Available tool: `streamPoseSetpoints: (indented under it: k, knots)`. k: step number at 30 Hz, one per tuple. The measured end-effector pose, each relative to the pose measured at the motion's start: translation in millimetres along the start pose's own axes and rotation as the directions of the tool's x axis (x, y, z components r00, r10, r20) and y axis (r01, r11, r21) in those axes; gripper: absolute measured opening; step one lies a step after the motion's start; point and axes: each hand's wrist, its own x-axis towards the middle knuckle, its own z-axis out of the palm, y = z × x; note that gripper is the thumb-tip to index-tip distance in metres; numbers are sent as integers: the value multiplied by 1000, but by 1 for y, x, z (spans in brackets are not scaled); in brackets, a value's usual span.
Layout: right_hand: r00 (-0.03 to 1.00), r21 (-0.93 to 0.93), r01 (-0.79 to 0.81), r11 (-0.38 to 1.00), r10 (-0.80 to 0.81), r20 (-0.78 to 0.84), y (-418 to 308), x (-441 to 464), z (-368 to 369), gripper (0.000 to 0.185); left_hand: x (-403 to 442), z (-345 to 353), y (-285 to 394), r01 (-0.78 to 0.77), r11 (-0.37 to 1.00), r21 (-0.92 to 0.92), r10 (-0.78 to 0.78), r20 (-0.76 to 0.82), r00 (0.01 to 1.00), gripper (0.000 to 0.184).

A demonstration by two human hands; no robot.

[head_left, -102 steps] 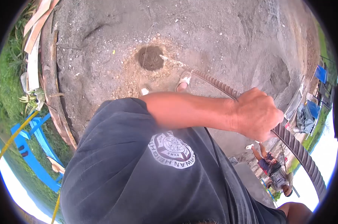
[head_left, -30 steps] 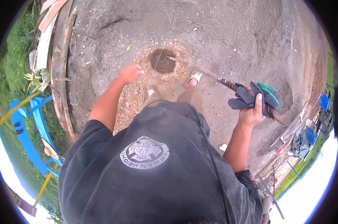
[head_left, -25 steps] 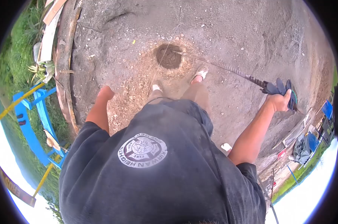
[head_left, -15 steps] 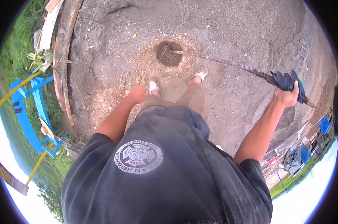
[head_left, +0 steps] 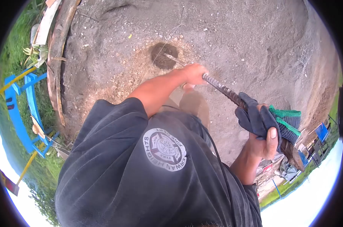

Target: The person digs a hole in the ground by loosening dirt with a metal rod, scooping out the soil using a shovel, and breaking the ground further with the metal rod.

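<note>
A long ribbed metal bar (head_left: 229, 92) slants from the lower right toward a round dirt hole (head_left: 164, 55), and its pale, dirt-coated tip is at the hole. My left hand (head_left: 195, 73) is closed around the bar partway along, below the tip. Farther up, my right hand (head_left: 263, 142) grips the bar's upper part together with a dark glove (head_left: 257, 120) that has green edging. The glove is wrapped on the bar, not worn. The bar's thick end sticks out past the glove.
Wooden boards (head_left: 58, 56) edge the ground at the left, beside a blue frame (head_left: 18, 113) and a yellow rope or bar (head_left: 12, 82). A thin string (head_left: 170, 36) crosses over the hole. Blue and grey items (head_left: 288, 170) lie at the lower right.
My left hand has moved from beside my left leg across to the bar and closed on it. My right hand, with glove and bar end, has come down and closer to my body.
</note>
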Motion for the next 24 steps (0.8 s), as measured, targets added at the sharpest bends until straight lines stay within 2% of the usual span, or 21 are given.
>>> streamPoseSetpoints:
  k: [1,3,5,6,7,8,9,12,13,15,16,17,18,19,20,21,22,24]
  knots:
    - [987,50,116,992,-121,110,-17,6,-5,57,-9,-15,24,-19,1000,1,19,-28,999,14]
    - [895,176,286,942,-328,303,-102,9,7,50,-48,-34,95,-62,998,-11,62,-50,997,13]
    - [812,207,373,904,-426,399,-186,5,9,46,-84,-55,167,-222,974,-56,213,-135,968,14]
    - [797,198,399,895,-445,408,-218,3,9,44,-108,-68,201,-385,922,-48,360,-266,894,14]
    - [787,190,425,885,-465,406,-242,2,11,42,-124,-74,227,-563,826,-5,509,-421,751,17]
    - [777,178,455,873,-486,399,-258,2,16,40,-143,-86,252,-642,766,31,579,-467,668,20]
    - [774,166,481,861,-506,380,-258,5,22,38,-156,-97,271,-711,700,73,639,-507,578,23]
    - [783,81,563,823,-562,266,-211,30,40,32,-169,-107,280,-788,608,99,663,-609,435,27]
    - [795,24,578,815,-570,208,-180,43,46,30,-157,-102,265,-782,614,108,638,-651,410,23]
    - [805,-133,593,794,-585,93,-104,67,62,27,-117,-90,200,-735,674,77,558,-704,439,18]
    - [805,-247,582,775,-591,40,-62,77,72,25,-83,-75,149,-634,773,37,489,-671,557,16]
    - [806,-364,549,752,-592,-8,-18,80,82,24,-56,-70,91,-363,929,73,343,-539,769,15]
    - [815,-445,499,744,-577,-52,22,77,92,22,-33,-49,22,-133,989,58,144,-477,867,19]
    - [863,-379,440,814,-500,-71,51,67,101,21,-38,-42,-13,238,961,142,-146,-472,870,42]
    - [923,-117,351,929,-365,-125,58,56,110,26,-43,-34,-49,557,788,261,-424,-426,799,65]
    - [973,-51,209,977,-202,110,58,46,103,29,-60,-55,-61,411,845,341,-303,-328,895,62]
    - [995,18,47,999,-48,82,55,31,107,27,-86,-63,-63,236,884,405,-174,-185,967,59]
    - [986,-82,166,983,-164,27,68,23,99,29,-119,-70,-90,236,961,145,-236,-21,972,53]
